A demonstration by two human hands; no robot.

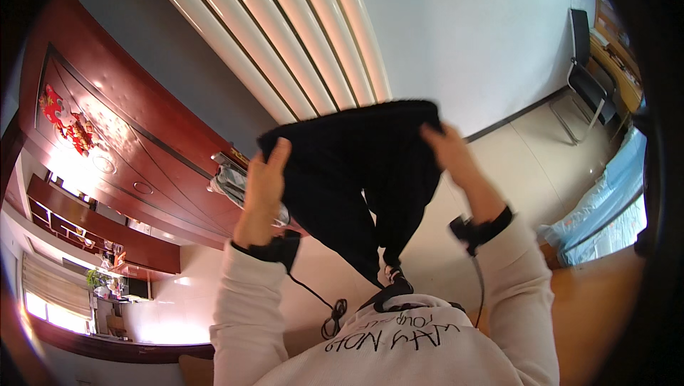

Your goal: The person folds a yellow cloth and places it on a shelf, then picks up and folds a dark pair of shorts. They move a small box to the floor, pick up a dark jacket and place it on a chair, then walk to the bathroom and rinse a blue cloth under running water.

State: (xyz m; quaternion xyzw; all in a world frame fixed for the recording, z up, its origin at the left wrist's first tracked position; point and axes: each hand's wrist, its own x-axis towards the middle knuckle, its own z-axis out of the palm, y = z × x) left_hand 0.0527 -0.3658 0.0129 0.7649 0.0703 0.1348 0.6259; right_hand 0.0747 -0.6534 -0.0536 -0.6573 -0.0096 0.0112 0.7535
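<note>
A pair of black trousers [342,161] hangs in front of me, its waistband spread wide between both hands. My left hand [265,185] grips the left end of the waistband, thumb on the near face. At the opposite end my right hand [451,153] pinches the cloth, slightly blurred. The two legs of the trousers dangle down toward my feet, with a narrow gap between them. Black straps with cabled devices circle both wrists. Part of my shoe [395,274] shows below the hems.
Behind the trousers stands a cream column radiator [288,28] against the wall. A dark red door [155,135] with a festive figure decoration is at left. Off to the right are a black chair [590,87] with metal legs and a light blue plastic sheet [598,199].
</note>
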